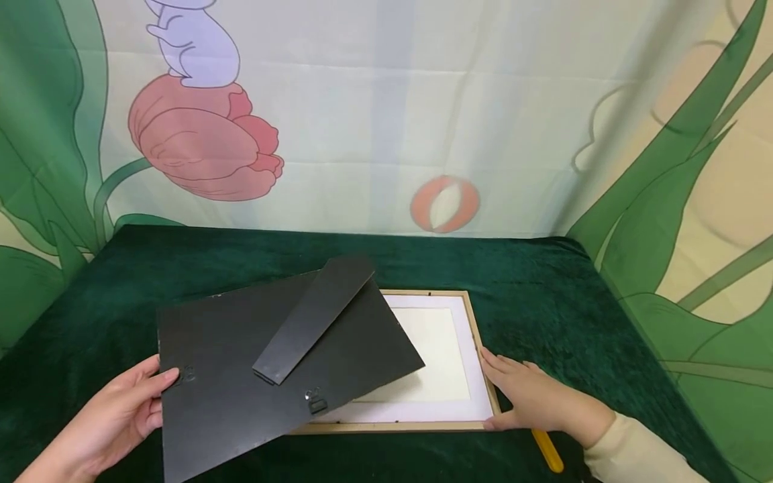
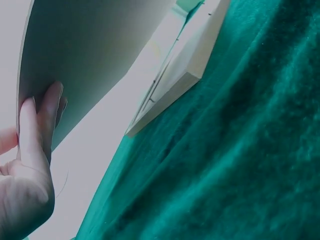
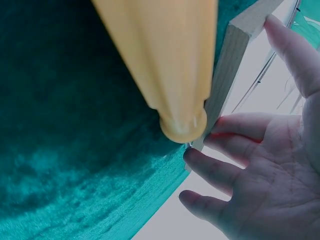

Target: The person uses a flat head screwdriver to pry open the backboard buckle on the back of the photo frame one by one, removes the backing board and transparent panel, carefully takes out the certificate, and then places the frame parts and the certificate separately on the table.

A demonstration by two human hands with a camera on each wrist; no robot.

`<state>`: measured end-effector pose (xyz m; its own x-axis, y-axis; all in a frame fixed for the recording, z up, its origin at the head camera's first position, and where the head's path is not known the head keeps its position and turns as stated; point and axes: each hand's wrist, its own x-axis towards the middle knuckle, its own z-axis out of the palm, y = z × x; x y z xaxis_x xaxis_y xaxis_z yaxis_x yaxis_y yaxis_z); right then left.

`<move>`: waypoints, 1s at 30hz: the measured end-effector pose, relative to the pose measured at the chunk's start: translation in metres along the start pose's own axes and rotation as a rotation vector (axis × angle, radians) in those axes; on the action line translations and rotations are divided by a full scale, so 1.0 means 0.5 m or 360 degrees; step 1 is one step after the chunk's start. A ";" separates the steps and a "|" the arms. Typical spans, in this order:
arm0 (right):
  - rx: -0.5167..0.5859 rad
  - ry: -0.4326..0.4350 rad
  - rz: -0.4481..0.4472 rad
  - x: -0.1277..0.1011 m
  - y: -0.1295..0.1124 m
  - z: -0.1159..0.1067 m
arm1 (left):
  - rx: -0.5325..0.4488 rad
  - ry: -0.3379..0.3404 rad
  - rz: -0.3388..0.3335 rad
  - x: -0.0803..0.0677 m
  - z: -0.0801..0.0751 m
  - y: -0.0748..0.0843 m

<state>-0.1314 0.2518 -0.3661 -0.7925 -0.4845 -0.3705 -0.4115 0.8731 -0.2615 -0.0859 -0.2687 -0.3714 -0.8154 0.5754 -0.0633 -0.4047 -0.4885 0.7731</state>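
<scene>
Picture frame (image 1: 410, 426) and black backing board (image 1: 211, 355)

Frame: on green cloth (image 1: 561, 308), short of its far edge; right hand (image 1: 534, 396), fingers extended, at its right edge. Board: tilted across frame's left portion, left end pinched by left hand (image 1: 123, 409). Risk: one-ended hold may let board tip, scuffing pale insert (image 1: 430, 349).

We can read no text, label, brand, number or sign on the black backing board (image 1: 229, 355), pale frame (image 1: 398, 426) or yellow handle (image 1: 547, 451).

2 hands (image 1: 115, 409) (image 1: 537, 396), 1 blk bd (image 1: 223, 349), 1 pic frame (image 1: 410, 426), 1 yel hdl (image 1: 548, 452)
</scene>
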 end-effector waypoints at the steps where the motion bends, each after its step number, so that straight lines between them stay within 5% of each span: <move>1: 0.0003 0.0001 -0.0007 -0.001 0.000 0.001 | -0.0003 0.0011 0.0010 -0.003 0.000 0.002; 8: 0.0030 -0.0008 0.0007 -0.006 0.000 0.002 | -0.0111 0.0060 -0.0012 -0.019 0.001 0.011; 15: 0.0019 -0.0009 -0.0022 -0.003 0.000 -0.002 | -0.0065 0.0177 0.0072 -0.032 -0.005 0.012; 30: 0.0011 -0.0013 0.0003 0.000 -0.003 -0.005 | -0.0203 0.0214 0.0298 -0.046 -0.036 0.005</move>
<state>-0.1319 0.2508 -0.3636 -0.7897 -0.4831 -0.3782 -0.4067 0.8737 -0.2667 -0.0754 -0.2947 -0.3794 -0.9254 0.3786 -0.0165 -0.2832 -0.6620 0.6939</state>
